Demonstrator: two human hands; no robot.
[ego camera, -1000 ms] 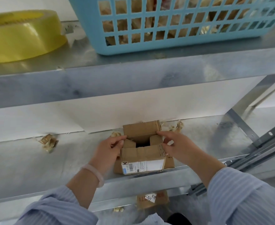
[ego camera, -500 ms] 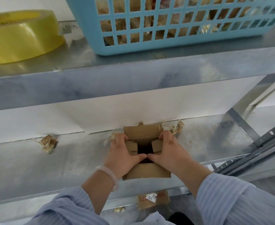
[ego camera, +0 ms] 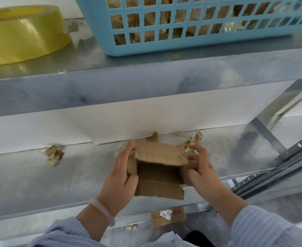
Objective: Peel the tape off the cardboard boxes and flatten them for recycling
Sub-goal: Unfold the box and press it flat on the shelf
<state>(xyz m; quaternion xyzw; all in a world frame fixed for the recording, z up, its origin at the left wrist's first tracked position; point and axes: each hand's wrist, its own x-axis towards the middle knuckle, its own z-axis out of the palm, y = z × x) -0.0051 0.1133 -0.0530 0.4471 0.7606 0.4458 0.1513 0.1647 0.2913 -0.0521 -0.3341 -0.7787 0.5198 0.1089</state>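
A small brown cardboard box (ego camera: 160,172) sits on the lower metal shelf (ego camera: 39,179), its flaps spread and its inside open to the camera. My left hand (ego camera: 119,177) grips the box's left side flap, thumb on the near face and fingers over the far edge. My right hand (ego camera: 202,172) grips the right side flap, fingers curled round its outer edge. The near flap hangs over the shelf's front edge. No tape shows on the box from here.
Crumpled tape scraps (ego camera: 53,155) and more scraps (ego camera: 193,140) lie on the shelf by the white back wall. On the upper shelf stand a yellow tape roll (ego camera: 22,32) and a blue basket (ego camera: 191,24) holding cardboard. A labelled box (ego camera: 168,216) lies on the floor below.
The box was turned so its labelled face is out of sight. My hands moved from its middle to its two sides, and the flaps spread wide open.
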